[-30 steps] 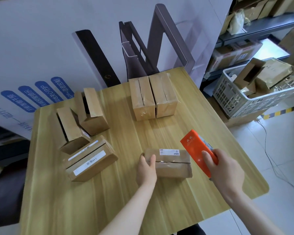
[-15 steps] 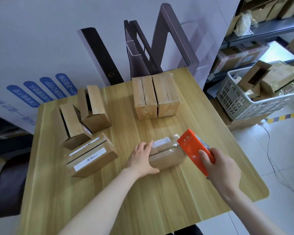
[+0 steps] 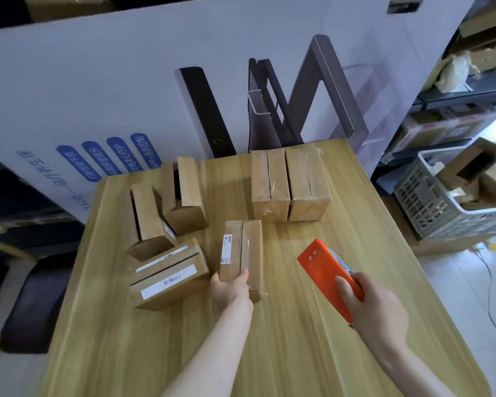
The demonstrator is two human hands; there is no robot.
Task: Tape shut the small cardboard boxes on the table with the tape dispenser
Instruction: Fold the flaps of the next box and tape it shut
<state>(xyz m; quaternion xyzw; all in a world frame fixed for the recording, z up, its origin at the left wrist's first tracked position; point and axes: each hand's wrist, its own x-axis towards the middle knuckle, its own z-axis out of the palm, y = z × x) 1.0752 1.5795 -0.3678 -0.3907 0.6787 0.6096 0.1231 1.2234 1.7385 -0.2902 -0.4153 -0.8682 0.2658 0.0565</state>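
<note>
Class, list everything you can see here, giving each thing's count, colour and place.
taped boxes: two, brown, table's far side.
other boxes: three, brown, table's left.
centre box: one, brown, mid-table.
tape dispenser: one, orange, above table's right.
table: one, light wood, foreground.
basket: one, grey, floor at right.
board: one, white, behind table.
left hand: one, gripping centre box's near end.
right hand: one, holding tape dispenser.

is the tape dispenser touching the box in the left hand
No, bare table shows between the tape dispenser and the box.
</note>
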